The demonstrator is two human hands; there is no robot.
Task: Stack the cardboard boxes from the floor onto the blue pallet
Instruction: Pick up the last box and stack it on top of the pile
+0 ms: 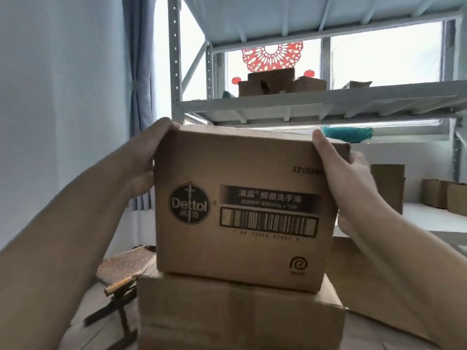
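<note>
A brown cardboard box with a Dettol logo and a barcode (pixel 242 210) fills the middle of the view. It rests on a wider plain cardboard box (pixel 237 317) below it. My left hand (pixel 149 157) grips its upper left edge and side. My right hand (pixel 341 178) grips its upper right edge, fingers wrapped around the right side. The blue pallet is hidden from view.
A grey metal shelving rack (pixel 303 104) stands right behind the boxes, with small cartons (pixel 275 82) on its shelf. More cartons (pixel 444 198) sit on a lower shelf at right. A folding stool (pixel 121 281) stands on the floor at left, below a blue curtain (pixel 141 84).
</note>
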